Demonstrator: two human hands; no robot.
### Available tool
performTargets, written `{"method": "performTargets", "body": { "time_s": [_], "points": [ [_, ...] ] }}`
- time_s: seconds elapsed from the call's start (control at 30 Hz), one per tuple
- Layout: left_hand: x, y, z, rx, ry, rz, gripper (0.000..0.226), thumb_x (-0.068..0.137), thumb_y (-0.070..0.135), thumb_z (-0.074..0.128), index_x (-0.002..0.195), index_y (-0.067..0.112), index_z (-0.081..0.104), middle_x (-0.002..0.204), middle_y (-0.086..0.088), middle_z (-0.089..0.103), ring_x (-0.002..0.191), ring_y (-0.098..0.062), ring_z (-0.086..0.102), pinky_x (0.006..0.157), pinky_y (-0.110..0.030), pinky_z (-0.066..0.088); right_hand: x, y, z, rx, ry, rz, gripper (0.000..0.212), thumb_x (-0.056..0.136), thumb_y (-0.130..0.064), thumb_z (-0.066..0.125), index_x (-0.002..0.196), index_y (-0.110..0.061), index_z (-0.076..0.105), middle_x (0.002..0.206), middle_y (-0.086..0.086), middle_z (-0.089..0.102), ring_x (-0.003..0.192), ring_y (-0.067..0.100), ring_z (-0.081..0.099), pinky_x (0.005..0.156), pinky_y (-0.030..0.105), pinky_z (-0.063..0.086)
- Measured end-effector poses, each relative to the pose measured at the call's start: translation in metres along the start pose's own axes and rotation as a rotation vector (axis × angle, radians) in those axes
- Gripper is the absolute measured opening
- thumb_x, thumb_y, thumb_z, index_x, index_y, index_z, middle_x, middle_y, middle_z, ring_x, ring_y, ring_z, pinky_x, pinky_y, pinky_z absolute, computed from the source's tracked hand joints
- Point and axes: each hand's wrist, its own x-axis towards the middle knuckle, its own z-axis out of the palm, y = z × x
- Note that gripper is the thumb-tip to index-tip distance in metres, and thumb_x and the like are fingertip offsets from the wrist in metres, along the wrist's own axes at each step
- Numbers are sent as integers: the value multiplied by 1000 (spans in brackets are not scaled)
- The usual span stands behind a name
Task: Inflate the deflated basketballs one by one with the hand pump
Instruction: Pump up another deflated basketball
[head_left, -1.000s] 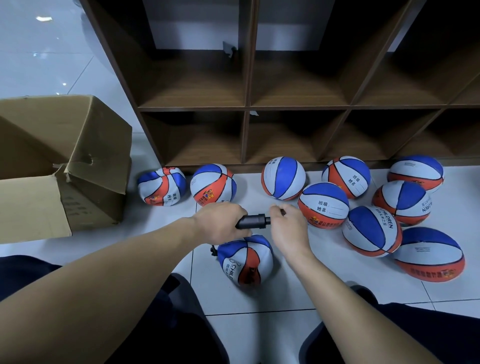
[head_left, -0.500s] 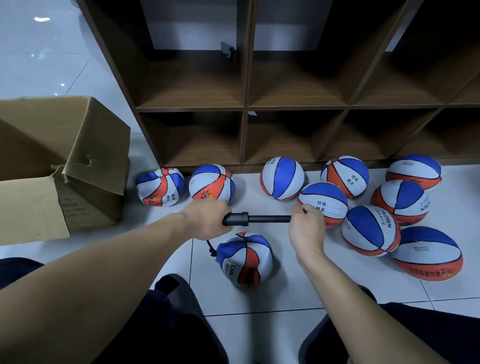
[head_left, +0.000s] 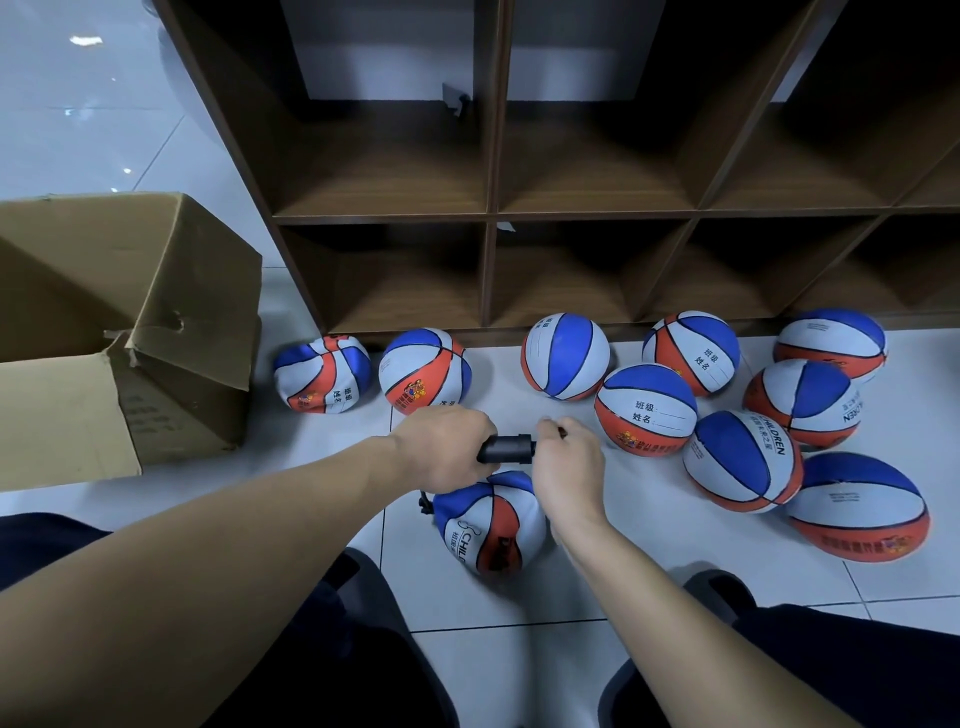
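Here both hands (head_left: 447, 449) (head_left: 566, 467) hold the pump (head_left: 506, 450) just above the basketball (head_left: 488, 522).

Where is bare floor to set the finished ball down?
Bare tile lies between the cardboard box and the left hand, and near the right knee, below the flattened ball. The cluster of balls on the right is crowded.

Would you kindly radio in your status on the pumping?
Left hand grips pump barrel; right hand grips handle. Basketball below, hose attached, wrinkled. Nothing in the way.
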Motion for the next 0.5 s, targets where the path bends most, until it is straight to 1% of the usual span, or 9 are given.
{"method": "performTargets", "body": {
  "time_s": [0.07, 0.17, 0.23, 0.3, 0.37, 0.4, 0.43, 0.5],
  "points": [
    [0, 2, -1, -11, 12, 16, 26, 99, 47, 64, 83, 26, 62, 72, 3, 62, 64, -16, 55, 55, -32, 37, 0, 0, 1, 34, -6, 7, 36, 102, -21, 53, 69, -12, 41, 63, -1, 46, 61, 21, 43, 58, 35, 36],
    [0, 1, -1, -3, 36, 24, 30, 98, 48, 64, 78, 26, 58, 70, 4, 60, 65, -20, 57, 55, -32, 37, 2, 2, 2, 48, -22, 11, 37, 102, -22, 53, 68, -15, 40, 62, -4, 43, 61, 20, 41, 59, 34, 36],
    [0, -2, 1, 2, 36, 20, 33, 98, 49, 63, 76, 26, 55, 69, 4, 60, 64, -17, 55, 55, -32, 37, 5, 3, 1, 49, -54, 6, 37, 103, -23, 54, 69, -14, 41, 62, -4, 42, 60, 19, 40, 59, 33, 37],
    [1, -4, 2, -11, 22, 17, 35, 97, 51, 64, 74, 27, 53, 69, 4, 60, 64, -16, 54, 56, -32, 37, 8, 4, -2, 45, -91, -13, 36, 103, -24, 56, 72, -10, 45, 62, -4, 42, 58, 15, 39, 59, 32, 37],
    [1, -6, 2, -45, 1, 10, 34, 96, 50, 66, 75, 26, 55, 68, 4, 60, 65, -19, 58, 56, -32, 41, 13, 4, -10, 58, -106, -38, 33, 103, -21, 58, 78, -1, 49, 64, -3, 42, 58, 12, 37, 60, 33, 35],
    [1, -8, 1, -66, -12, 2, 33, 95, 49, 67, 75, 25, 57, 68, 4, 60, 66, -21, 60, 56, -32, 43, 17, 5, -15, 67, -91, -49, 31, 101, -18, 58, 79, 1, 50, 65, -3, 41, 58, 11, 35, 60, 33, 34],
    [0, -12, 1, -82, -26, -8, 31, 95, 47, 68, 76, 24, 59, 69, 3, 60, 67, -22, 60, 57, -33, 45, 23, 6, -22, 76, -63, -52, 30, 100, -15, 58, 75, -2, 50, 63, -5, 40, 59, 12, 33, 59, 33, 32],
    [-2, -23, 0, -89, -49, -36, 30, 94, 47, 69, 80, 22, 62, 71, 3, 61, 69, -22, 60, 62, -37, 50, 34, 8, -36, 89, 5, -34, 40, 98, -12, 59, 62, -18, 44, 57, -10, 34, 60, 14, 30, 59, 33, 28]
  ]
}}
